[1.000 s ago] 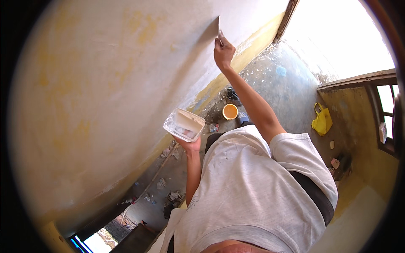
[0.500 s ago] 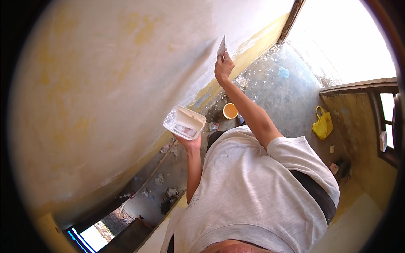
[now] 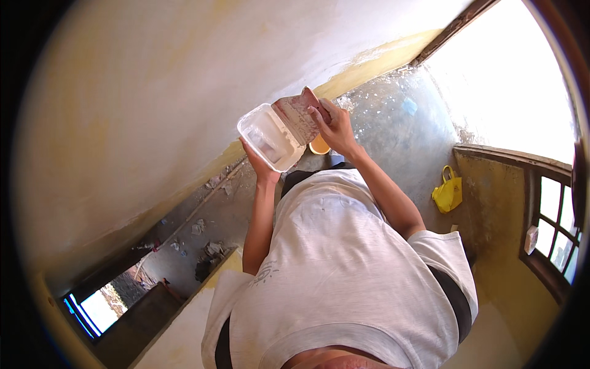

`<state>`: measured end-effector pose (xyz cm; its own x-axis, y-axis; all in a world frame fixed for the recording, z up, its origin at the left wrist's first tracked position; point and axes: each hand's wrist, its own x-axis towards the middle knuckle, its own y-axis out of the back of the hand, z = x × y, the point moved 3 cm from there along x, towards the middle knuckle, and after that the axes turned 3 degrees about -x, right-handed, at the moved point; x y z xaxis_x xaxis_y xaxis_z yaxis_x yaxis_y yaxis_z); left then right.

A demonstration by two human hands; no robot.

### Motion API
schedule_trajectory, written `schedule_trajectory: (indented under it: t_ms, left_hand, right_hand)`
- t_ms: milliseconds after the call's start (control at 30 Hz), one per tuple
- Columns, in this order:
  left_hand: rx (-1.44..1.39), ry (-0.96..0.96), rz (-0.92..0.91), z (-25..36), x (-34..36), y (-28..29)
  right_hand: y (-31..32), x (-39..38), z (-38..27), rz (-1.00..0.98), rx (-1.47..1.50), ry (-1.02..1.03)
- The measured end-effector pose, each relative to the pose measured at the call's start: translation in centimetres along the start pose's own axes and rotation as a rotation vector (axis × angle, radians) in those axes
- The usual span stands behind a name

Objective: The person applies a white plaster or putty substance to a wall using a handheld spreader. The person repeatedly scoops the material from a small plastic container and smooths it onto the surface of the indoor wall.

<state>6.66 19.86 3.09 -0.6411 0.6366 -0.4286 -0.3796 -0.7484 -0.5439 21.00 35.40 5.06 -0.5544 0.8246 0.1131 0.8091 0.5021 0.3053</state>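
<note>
A white rectangular plastic tub (image 3: pixel 261 132), smeared with whitish paste inside, rests in my left hand (image 3: pixel 262 165), whose fingers wrap its underside and near side. My right hand (image 3: pixel 335 127) grips a wide putty knife (image 3: pixel 297 117) with a reddish-brown handle edge and a paste-stained blade. The blade lies against or just over the tub's right rim; whether it touches cannot be made out. Beyond both hands stands the wall (image 3: pixel 166 92), coated in white over patchy yellow.
An orange-yellow bucket (image 3: pixel 319 145) stands on the spattered concrete floor (image 3: pixel 393 129) behind my right hand. A yellow bag (image 3: pixel 448 192) lies further right, near a wood-framed window (image 3: pixel 556 227). Along the wall's foot run a long stick (image 3: pixel 196 212) and scattered scraps (image 3: pixel 198 227).
My right hand has drawn back from the wall with the putty knife and brought it to the tub's rim. The tub stays in my left hand, and my view has shifted slightly.
</note>
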Motion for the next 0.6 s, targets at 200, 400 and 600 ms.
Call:
schedule_trajectory:
  t_ms: [200, 400, 600]
  left_hand:
    - [-0.163, 0.160, -0.228, -2.5, 1.2, -1.4]
    - [-0.092, 0.168, -0.218, -3.8, 1.5, -3.7]
    - [-0.180, 0.234, -0.282, -4.6, 1.6, -4.1]
  right_hand:
    - [-1.6, -0.9, -1.7, -0.127, -0.140, 0.160]
    - [-0.9, -1.0, -1.3, -0.026, -0.213, 0.132]
    - [3.0, -1.7, -2.0, 0.103, -0.252, 0.075]
